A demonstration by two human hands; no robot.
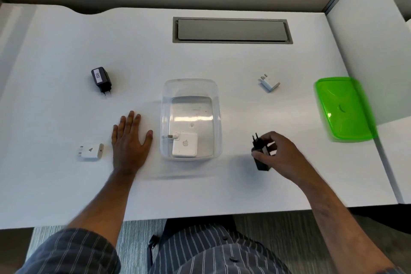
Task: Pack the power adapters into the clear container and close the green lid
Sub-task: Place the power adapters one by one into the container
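The clear container (190, 87) stands mid-table with one white square adapter (185, 145) lying in its near end. My right hand (280, 153) grips a black adapter (260, 158) to the right of the container, prongs pointing up. Flat on the table, fingers spread, my left hand (130, 138) rests just left of the container. A white adapter (91, 151) lies left of that hand. A black adapter with a white label (101, 79) sits at the far left. A small white plug adapter (269, 83) lies at the far right. The green lid (344, 109) lies at the right table edge.
A grey cable hatch (231, 30) is set into the white table (222, 184) at the back. A white side panel (369, 40) borders the table on the right. The table's front edge runs just before my lap.
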